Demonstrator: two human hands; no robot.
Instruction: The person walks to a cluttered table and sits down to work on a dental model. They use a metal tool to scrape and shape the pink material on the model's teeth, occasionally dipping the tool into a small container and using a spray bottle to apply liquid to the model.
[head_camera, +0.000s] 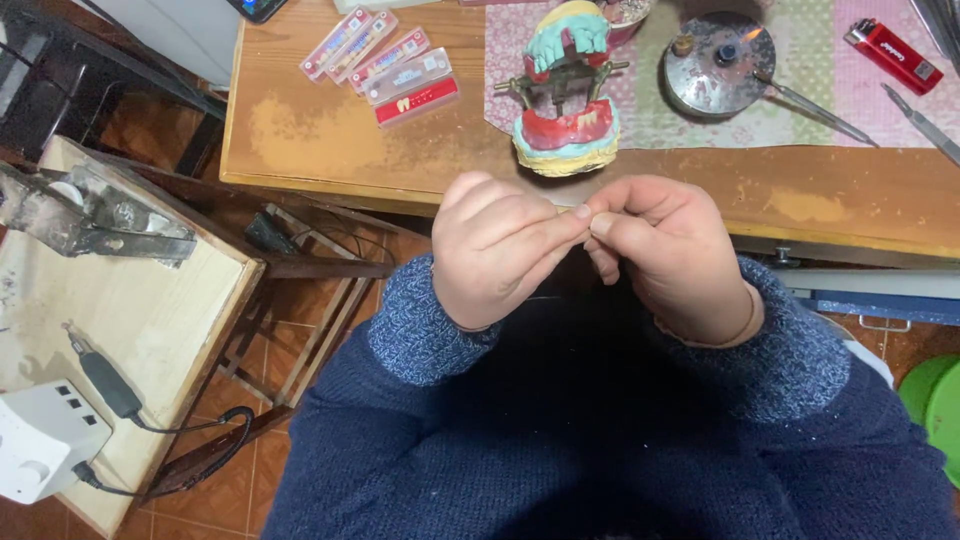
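**A:** Where are the hands?

**B:** Both are raised in front of the chest, at the near edge of the wooden table (330, 140). The left hand (497, 252) and the right hand (672, 256) meet at the fingertips, forefingers and thumbs pressed together at one spot in the middle.

**A:** Pinching something?

**B:** The fingers of both hands are drawn together, but whatever sits between the tips is too small to make out (I cannot tell whether anything is there at all). The sleeves are blue knit.

**A:** What's closest to them?

**B:** Just beyond the hands, on the near part of the table, stands a dental model (567, 95): teal casts with red wax gums, mounted on a metal hinge frame, resting at the edge of a patterned cloth (800, 95). It is apart from the hands, untouched.

**A:** And around it?

**B:** To the left lie several flat clear cases of artificial teeth (385, 65), fanned out on the bare wood. To the right, on the cloth, a round metal burner (718, 62) shows a small flame, with a thin metal tool (815, 108) leaning against it. Farther right is a red lighter (893, 55).

**A:** Anything off the table?

**B:** A lower side table (150, 320) at the left carries a white control box (42, 440) and a cabled dark handpiece (105, 380).
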